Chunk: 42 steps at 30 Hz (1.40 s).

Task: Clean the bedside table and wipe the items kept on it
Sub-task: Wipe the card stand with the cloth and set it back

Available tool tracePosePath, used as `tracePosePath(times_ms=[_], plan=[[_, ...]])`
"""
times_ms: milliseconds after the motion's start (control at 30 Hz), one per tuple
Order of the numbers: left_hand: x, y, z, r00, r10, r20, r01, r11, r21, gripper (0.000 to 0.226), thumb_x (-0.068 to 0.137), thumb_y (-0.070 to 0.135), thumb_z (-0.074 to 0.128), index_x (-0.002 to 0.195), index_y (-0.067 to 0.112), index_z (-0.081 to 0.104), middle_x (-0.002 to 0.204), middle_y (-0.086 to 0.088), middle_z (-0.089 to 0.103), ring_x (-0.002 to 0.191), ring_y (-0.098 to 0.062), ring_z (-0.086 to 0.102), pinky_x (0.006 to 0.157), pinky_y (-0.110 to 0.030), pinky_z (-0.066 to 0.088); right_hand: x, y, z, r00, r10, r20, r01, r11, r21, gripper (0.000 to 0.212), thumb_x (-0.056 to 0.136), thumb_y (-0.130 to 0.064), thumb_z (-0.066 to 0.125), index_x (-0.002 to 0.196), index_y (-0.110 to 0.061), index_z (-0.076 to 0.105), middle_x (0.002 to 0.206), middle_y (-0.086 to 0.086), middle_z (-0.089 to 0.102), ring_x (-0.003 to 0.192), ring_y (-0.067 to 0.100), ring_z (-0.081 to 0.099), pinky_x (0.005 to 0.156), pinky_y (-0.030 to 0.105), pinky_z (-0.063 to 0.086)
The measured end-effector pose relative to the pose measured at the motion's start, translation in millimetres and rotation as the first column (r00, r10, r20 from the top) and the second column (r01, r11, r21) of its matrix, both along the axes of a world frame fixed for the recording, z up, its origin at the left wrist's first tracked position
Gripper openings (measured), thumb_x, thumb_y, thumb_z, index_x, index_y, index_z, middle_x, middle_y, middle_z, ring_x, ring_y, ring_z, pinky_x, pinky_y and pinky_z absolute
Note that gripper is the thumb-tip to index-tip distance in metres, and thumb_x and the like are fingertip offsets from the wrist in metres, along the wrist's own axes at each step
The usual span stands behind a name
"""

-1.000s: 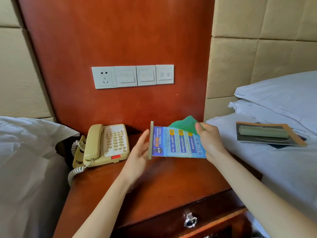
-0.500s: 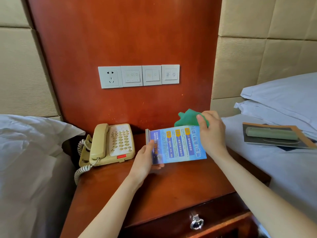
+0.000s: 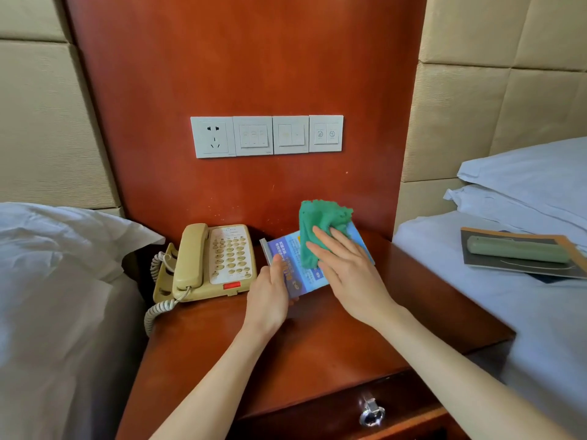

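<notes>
Now, card [image 3: 297, 274]: being pinched by left hand [image 3: 270, 293], steadying it.
Cloth [image 3: 317, 230]: being pressed flat by spread right hand [image 3: 349, 268], wiping.

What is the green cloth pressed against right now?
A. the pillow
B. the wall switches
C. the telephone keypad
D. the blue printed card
D: the right hand presses the green cloth flat onto the blue printed card, which the left hand steadies by its edge; the telephone beside it is untouched.
</notes>
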State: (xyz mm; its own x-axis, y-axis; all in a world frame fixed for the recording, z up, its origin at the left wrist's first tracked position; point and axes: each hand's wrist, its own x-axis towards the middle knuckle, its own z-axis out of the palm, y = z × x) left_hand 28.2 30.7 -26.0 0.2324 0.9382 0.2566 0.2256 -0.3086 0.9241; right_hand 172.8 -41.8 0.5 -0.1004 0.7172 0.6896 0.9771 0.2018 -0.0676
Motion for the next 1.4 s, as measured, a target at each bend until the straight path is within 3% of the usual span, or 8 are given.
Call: tracePosePath(times_ms=[133,367,533,667,867,967,1133,1400], plan=[[-3.0,-2.4,2.8,1.000,-0.004,0.019,0.004,1.000,0.031,0.058,0.101,0.052,0.022,0.100,0.012,0.064,0.084,-0.005,0.066,0.079,-0.026,0.065,0.085,-0.053,0.051,-10.3,4.7,-3.3,0.984,0.157,0.085,-0.144,0.980,-0.137,0.044,0.098,-0.004,0.041,0.139,-0.019,0.047,0.153,-0.008,0.028,0.145,0.015,0.013,0.118,0.029,0.007],[-4.6,-1.1,6.3,0.993,0.021,0.119,-0.023,1.000,0.014,0.058,0.102,0.049,0.024,0.103,0.009,0.065,0.096,-0.010,0.071,0.091,-0.027,0.066,0.089,-0.054,0.050,14.7,-18.6,0.4,0.973,0.206,0.101,-0.196,0.976,-0.097,0.050,0.087,0.013,0.050,0.126,-0.016,0.062,0.145,-0.007,0.044,0.140,0.018,0.032,0.115,0.035,0.025],[-3.1,-4.0,0.2,0.999,0.041,0.021,-0.043,0.995,0.093,0.052,0.100,0.050,0.026,0.087,0.012,0.059,0.082,-0.003,0.066,0.064,0.003,0.064,0.061,-0.008,0.044,40.2,-23.7,12.6,0.972,-0.066,-0.227,0.065,0.998,-0.015,0.058,0.083,0.017,0.042,0.124,-0.017,0.063,0.145,-0.006,0.043,0.134,0.018,0.042,0.102,0.040,0.044],[0.4,-5.0,-2.5,1.000,-0.005,0.024,0.004,0.998,0.066,0.048,0.100,0.052,0.025,0.090,0.019,0.058,0.091,-0.004,0.065,0.082,-0.020,0.066,0.073,-0.036,0.055,35.2,-16.4,14.5,0.972,-0.088,-0.219,0.095,0.995,0.017,0.059,0.086,0.013,0.044,0.135,-0.018,0.053,0.151,-0.005,0.034,0.140,0.019,0.031,0.103,0.035,0.042],[-0.1,-4.7,-6.3,1.000,-0.002,-0.022,0.004,0.994,0.113,0.053,0.099,0.054,0.023,0.089,0.016,0.059,0.082,0.002,0.063,0.070,-0.005,0.064,0.065,-0.014,0.048,3.3,0.3,5.2,0.994,0.100,-0.032,-0.103,0.991,-0.089,0.053,0.092,0.008,0.040,0.139,-0.016,0.047,0.153,-0.001,0.029,0.146,0.018,0.011,0.118,0.031,0.009],[-1.0,-3.8,-4.4,1.000,-0.007,0.017,0.006,0.998,0.065,0.056,0.100,0.054,0.021,0.105,0.016,0.062,0.096,-0.004,0.067,0.086,-0.023,0.066,0.082,-0.046,0.053,-16.3,5.6,-6.7,0.986,0.164,-0.026,-0.166,0.978,-0.123,0.051,0.094,0.006,0.039,0.139,-0.016,0.047,0.153,-0.003,0.029,0.146,0.015,0.013,0.118,0.025,0.005],[-7.3,-3.1,0.4,0.995,0.027,0.093,-0.028,1.000,0.014,0.059,0.101,0.052,0.019,0.120,0.016,0.062,0.116,-0.009,0.066,0.107,-0.028,0.061,0.093,-0.053,0.048,-23.7,0.4,-16.9,0.978,0.209,0.007,-0.206,0.966,-0.157,0.056,0.091,0.011,0.039,0.140,-0.015,0.046,0.153,-0.005,0.030,0.144,0.008,0.011,0.117,0.021,0.004],[-2.5,-3.8,-1.2,0.998,0.033,0.049,-0.035,0.999,0.036,0.062,0.101,0.051,0.019,0.101,0.008,0.063,0.091,-0.012,0.069,0.084,-0.028,0.066,0.086,-0.049,0.051,21.9,-18.5,-11.8,0.999,0.038,-0.038,-0.040,0.997,-0.068,0.072,0.072,0.026,0.043,0.132,-0.013,0.056,0.146,-0.001,0.042,0.141,0.016,0.027,0.117,0.031,0.019]])
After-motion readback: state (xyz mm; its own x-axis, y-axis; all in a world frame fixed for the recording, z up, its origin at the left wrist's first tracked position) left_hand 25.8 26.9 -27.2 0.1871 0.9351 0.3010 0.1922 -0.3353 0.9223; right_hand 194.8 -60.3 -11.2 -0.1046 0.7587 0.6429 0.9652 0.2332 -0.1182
